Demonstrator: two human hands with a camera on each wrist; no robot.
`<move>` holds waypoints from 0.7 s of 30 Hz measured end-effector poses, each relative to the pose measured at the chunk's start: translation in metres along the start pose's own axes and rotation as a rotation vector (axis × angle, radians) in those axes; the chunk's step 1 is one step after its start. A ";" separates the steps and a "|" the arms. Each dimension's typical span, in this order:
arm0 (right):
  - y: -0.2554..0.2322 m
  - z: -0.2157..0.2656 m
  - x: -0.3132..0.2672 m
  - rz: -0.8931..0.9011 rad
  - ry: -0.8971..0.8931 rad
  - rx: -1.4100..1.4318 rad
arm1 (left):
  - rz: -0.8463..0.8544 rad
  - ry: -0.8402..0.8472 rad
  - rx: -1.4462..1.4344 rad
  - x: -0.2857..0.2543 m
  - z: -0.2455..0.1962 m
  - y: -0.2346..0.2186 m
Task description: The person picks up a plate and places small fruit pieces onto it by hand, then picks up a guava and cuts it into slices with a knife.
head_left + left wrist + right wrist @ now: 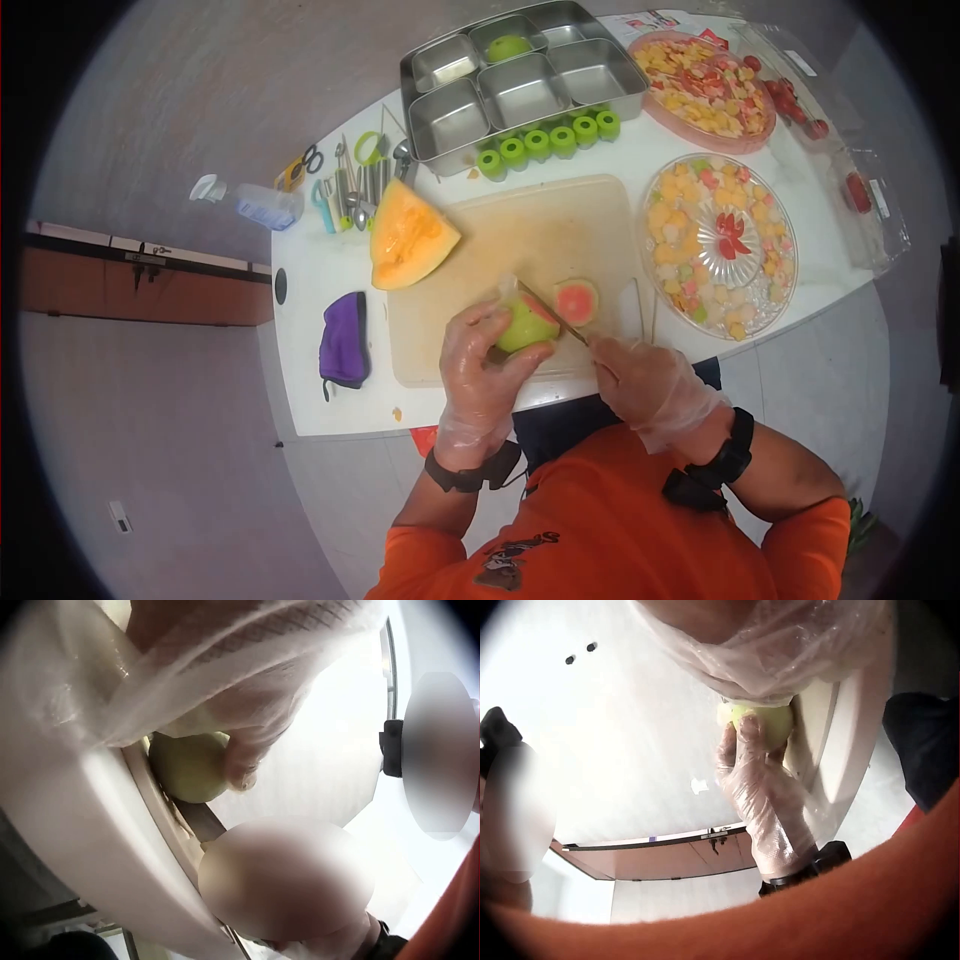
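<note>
Over the cutting board (500, 230), my gloved left hand (478, 362) grips a green guava (525, 328) whose cut side shows pink flesh. My right hand, gloved too (650, 385), holds a knife (568, 327), its blade lying against the guava's cut side. A round cut piece of guava (576, 301) rests beside the blade, pink face up. In the left wrist view the thumb presses the side of the guava (191, 769). The right wrist view shows the left hand's fingers (748, 735) around the fruit; the right hand's glove hides the knife there.
A melon wedge (410, 240) sits on the board's left corner, near carving tools (350, 190). Behind stands a compartmented steel tray (445, 118) with green-handled cutters (537, 148) in front. Fruit fills a glass platter (655, 180) and a pink dish (690, 138) at right. A purple pouch (344, 340) lies left.
</note>
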State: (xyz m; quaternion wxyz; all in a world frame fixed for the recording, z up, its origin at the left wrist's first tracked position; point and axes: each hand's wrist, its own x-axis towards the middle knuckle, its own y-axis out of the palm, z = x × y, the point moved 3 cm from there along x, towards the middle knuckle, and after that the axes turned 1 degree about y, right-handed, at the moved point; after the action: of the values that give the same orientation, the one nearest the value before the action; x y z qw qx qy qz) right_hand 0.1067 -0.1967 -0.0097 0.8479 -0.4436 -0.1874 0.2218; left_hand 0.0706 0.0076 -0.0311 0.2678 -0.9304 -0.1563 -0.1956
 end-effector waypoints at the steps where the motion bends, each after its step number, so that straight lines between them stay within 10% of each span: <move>1: 0.000 -0.001 0.002 0.000 -0.009 -0.003 | -0.009 0.002 0.002 0.000 -0.001 -0.001; 21: -0.052 -0.016 -0.017 0.016 0.183 0.531 | -0.036 0.077 0.041 -0.008 -0.005 -0.006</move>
State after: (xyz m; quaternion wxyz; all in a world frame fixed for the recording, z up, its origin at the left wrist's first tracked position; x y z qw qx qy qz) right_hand 0.1115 -0.2427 0.0229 0.9461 -0.2254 -0.0420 0.2289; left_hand 0.0601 0.0079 -0.0285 0.2890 -0.9135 -0.1668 -0.2327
